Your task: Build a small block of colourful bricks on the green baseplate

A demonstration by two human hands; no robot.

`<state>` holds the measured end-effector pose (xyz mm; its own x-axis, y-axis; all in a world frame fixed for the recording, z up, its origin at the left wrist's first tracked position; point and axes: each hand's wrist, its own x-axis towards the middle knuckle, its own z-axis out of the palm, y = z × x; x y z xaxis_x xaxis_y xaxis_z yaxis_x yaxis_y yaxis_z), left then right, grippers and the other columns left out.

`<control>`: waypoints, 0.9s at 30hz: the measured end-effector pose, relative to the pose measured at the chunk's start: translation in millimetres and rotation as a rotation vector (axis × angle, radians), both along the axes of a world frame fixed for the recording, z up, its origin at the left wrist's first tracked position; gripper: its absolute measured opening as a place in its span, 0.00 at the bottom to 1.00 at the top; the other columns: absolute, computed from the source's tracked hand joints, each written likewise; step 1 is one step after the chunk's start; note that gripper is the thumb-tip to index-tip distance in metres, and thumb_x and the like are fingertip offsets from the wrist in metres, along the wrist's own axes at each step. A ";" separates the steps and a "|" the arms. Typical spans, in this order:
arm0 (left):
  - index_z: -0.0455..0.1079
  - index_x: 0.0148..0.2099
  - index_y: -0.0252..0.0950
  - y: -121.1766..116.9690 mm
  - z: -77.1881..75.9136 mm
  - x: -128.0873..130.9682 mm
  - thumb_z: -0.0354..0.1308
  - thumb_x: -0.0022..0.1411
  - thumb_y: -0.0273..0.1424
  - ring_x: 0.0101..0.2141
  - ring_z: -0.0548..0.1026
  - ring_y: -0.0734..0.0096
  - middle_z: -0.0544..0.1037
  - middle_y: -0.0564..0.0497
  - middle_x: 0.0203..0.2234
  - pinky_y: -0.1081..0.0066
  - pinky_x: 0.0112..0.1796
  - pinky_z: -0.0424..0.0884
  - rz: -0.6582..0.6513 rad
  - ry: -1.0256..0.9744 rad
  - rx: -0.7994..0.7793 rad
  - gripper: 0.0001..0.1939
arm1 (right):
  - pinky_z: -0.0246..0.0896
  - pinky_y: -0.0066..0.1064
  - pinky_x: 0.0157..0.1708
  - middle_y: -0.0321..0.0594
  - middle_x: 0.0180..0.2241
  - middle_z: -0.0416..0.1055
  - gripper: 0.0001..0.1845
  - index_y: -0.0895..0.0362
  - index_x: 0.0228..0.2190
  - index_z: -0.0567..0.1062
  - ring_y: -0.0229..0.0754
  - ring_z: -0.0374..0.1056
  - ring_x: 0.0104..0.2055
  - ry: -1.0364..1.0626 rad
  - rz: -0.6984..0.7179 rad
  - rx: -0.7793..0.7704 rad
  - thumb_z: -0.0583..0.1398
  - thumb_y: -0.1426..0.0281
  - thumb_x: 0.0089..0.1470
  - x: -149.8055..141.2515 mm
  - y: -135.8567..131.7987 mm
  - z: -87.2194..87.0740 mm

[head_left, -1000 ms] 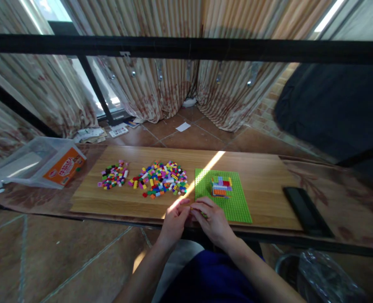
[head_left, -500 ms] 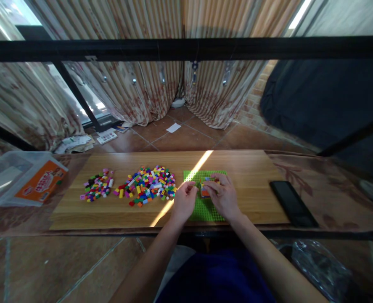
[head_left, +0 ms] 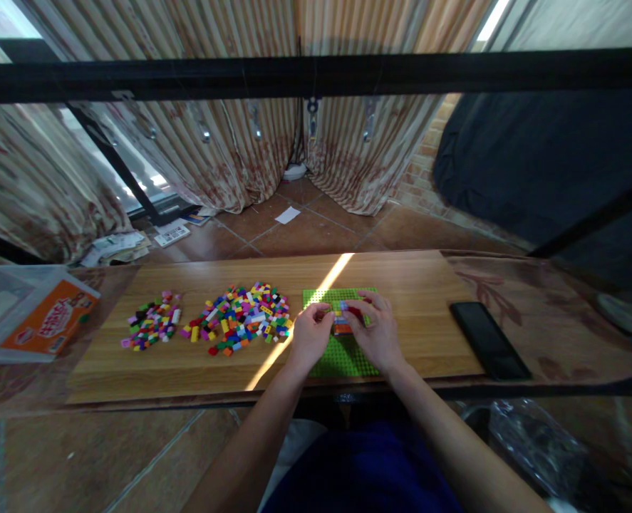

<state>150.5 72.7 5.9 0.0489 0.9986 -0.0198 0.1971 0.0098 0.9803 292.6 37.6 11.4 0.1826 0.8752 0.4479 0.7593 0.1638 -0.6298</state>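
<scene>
A small structure of colourful toy bricks [head_left: 342, 326] stands on the green baseplate [head_left: 342, 362], with orange, blue, yellow and red bricks showing between my hands. My left hand [head_left: 312, 336] is at its left side, thumb and fingertips pinched together; whatever they hold is too small to make out. Curled over the right side of the structure, my right hand [head_left: 375, 333] has its thumb and fingers closed on the bricks and covers part of them.
Left of the baseplate lie a large pile of loose bricks [head_left: 246, 317] and a smaller pile [head_left: 152, 322] on the wooden board [head_left: 209, 377]. A clear plastic box [head_left: 43, 313] with an orange label stands far left. A black phone-like slab [head_left: 489, 340] lies to the right.
Both hands went from the baseplate's near left edge up to the brick structure, and now work at its two sides. The camera view has swung right.
</scene>
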 end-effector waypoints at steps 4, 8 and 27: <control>0.75 0.36 0.34 1.5 -6.9 1.3 0.62 0.50 0.29 0.28 0.74 0.70 0.78 0.49 0.25 0.71 0.33 0.68 0.003 -0.067 -0.031 0.09 | 0.58 0.47 0.51 0.48 0.47 0.67 0.15 0.54 0.41 0.76 0.50 0.62 0.51 0.085 -0.090 0.003 0.58 0.61 0.54 -0.3 3.1 -1.5; 0.75 0.36 0.34 2.3 -9.7 2.1 0.64 0.48 0.30 0.28 0.74 0.70 0.77 0.50 0.24 0.72 0.32 0.68 0.011 -0.135 -0.079 0.10 | 0.56 0.49 0.52 0.51 0.49 0.66 0.21 0.57 0.45 0.74 0.52 0.60 0.53 0.130 -0.130 -0.053 0.59 0.58 0.52 -6.7 8.8 -9.7; 0.76 0.34 0.35 3.4 -11.0 3.7 0.63 0.47 0.27 0.27 0.74 0.71 0.77 0.51 0.23 0.72 0.31 0.70 0.028 -0.199 -0.121 0.08 | 0.64 0.42 0.44 0.47 0.45 0.70 0.22 0.56 0.44 0.75 0.46 0.67 0.44 0.396 -0.098 -0.154 0.60 0.58 0.50 -14.7 12.8 -22.1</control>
<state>154.1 76.1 -5.1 0.0364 0.9905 -0.1326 -0.0021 0.1327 0.9912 277.9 50.4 -10.7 0.3999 0.8962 0.1922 0.4619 -0.0159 -0.8868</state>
